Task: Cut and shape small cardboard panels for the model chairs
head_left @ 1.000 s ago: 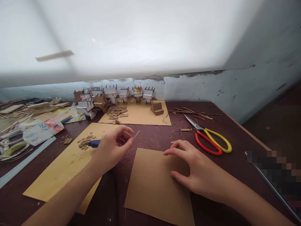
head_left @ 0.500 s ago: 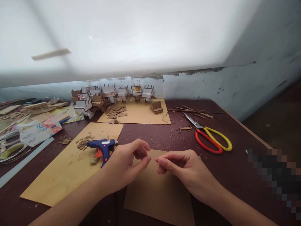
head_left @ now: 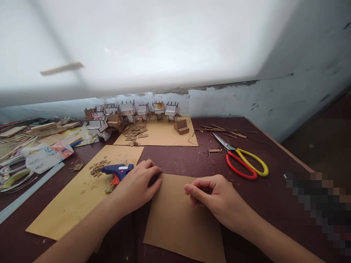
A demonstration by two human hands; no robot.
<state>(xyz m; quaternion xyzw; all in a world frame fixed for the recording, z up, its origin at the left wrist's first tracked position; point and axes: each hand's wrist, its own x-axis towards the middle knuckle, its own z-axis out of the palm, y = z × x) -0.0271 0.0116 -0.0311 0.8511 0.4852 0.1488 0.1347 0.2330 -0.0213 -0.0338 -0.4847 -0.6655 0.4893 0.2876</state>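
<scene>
My right hand (head_left: 214, 197) is above a brown cardboard sheet (head_left: 183, 230), thumb and fingertips pinched together. A tiny thin brown sliver shows under the fingertips; most of it is hidden. My left hand (head_left: 138, 188) is at the sheet's far left corner, fingers half curled and the thumb apart from them, with nothing visible in it. Behind that hand lies a blue glue gun (head_left: 116, 169) with an orange trigger and a small red light; its handle is hidden by the hand.
Red-and-yellow-handled scissors (head_left: 244, 160) lie on the right. Cardboard scraps (head_left: 99, 166) lie on a tan board (head_left: 68, 204). Several small cardboard models (head_left: 127, 111) line the wall, with a brown stepped piece (head_left: 181, 126) nearby. Wood strips and tape rolls (head_left: 19, 179) crowd the left.
My left hand has moved left and down, away from my right hand, to the sheet's corner, now covering the glue gun's handle. My right hand stays pinched, slightly further right.
</scene>
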